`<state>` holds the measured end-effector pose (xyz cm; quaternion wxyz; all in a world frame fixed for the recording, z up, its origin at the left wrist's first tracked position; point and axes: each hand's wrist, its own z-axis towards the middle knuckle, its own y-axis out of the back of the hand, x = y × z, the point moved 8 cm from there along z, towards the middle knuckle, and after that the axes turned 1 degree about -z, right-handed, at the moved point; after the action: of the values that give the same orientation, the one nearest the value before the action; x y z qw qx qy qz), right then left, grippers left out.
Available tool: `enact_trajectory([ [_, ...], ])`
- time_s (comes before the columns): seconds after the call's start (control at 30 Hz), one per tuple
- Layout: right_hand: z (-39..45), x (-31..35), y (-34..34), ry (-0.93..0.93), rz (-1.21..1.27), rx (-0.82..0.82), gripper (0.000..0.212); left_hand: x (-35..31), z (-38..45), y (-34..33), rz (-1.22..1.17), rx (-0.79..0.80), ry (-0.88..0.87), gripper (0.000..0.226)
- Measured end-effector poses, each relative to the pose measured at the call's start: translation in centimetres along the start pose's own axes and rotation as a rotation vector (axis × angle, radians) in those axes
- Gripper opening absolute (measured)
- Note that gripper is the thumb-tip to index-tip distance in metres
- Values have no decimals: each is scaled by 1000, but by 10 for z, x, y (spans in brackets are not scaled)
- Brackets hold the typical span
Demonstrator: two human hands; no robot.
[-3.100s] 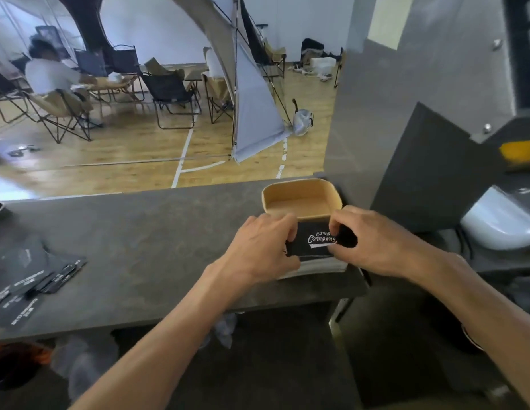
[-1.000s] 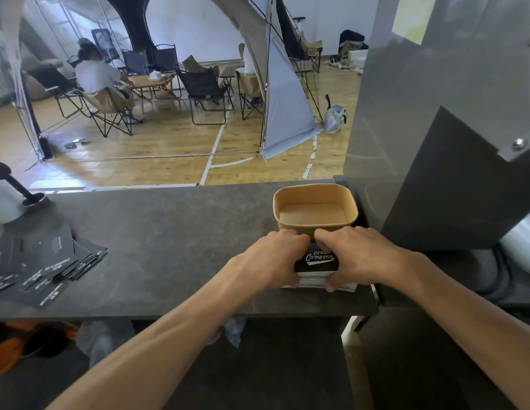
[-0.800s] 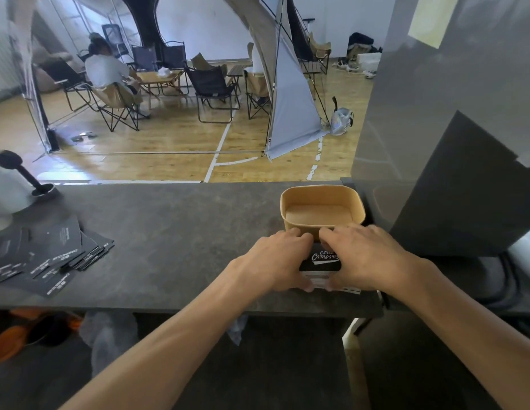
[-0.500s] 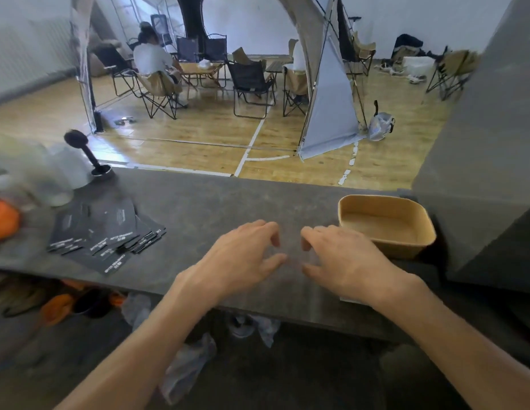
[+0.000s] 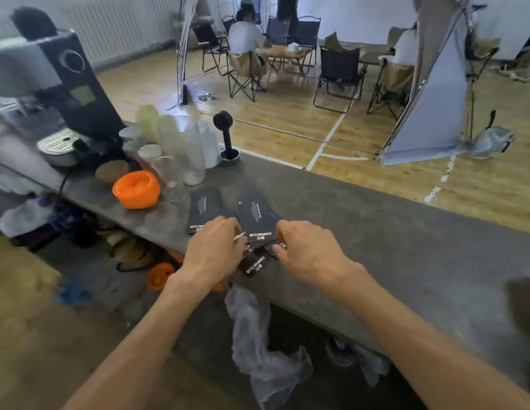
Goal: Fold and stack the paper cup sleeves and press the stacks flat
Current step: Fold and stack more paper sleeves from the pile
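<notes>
Several flat black paper cup sleeves (image 5: 257, 219) with white print lie fanned out near the front edge of the grey counter (image 5: 391, 232). One more sleeve (image 5: 205, 206) lies a little to the left. My left hand (image 5: 216, 250) rests on the near left part of the pile, fingers bent down over it and thumb hidden. My right hand (image 5: 308, 255) is at the pile's near right edge, where its curled fingertips and thumb pinch a sleeve corner. Another sleeve (image 5: 254, 265) pokes out between my hands. The pressed stack and brown box are out of view.
To the left stand an orange bowl (image 5: 136, 189), clear glasses and cups (image 5: 183, 155), a black tamper (image 5: 226, 134) and a coffee machine (image 5: 59, 84). A blurred dark object (image 5: 524, 306) sits at the right edge. People sit on chairs beyond the counter.
Both hands left the pressed stack by the brown box and moved left along the counter to the loose sleeves. My view swung left, so the box and stack dropped out of sight.
</notes>
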<state>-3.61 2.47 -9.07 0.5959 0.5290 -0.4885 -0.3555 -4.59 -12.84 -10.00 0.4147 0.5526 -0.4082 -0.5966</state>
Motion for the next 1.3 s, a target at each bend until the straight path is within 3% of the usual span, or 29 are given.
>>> enact_trajectory([
  [0.17, 38, 36, -6, 5, -30, -58, 25, 63, 30, 7, 20, -96, 88, 33],
  [0.37, 59, 52, -34, -4, -126, -9, 29, 79, 31, -21, 12, -1, 35, 50],
  [0.57, 63, 40, -38, -41, -133, 17, 31, 64, 21, -21, 33, -148, -47, 32],
  [0.9, 61, 24, -33, -24, -67, 56, 31, 47, 12, -13, 141, -230, -209, 16],
  [1.07, 58, 24, -24, 16, -16, 32, 34, 47, -2, 6, 161, -420, -274, 12],
  [1.2, 51, 31, 1, 50, 76, -105, 56, 58, -20, 52, -77, -684, -165, 14],
  [1.3, 41, 34, 26, 57, 115, -218, 66, 54, -22, 69, -382, -628, -181, 12],
])
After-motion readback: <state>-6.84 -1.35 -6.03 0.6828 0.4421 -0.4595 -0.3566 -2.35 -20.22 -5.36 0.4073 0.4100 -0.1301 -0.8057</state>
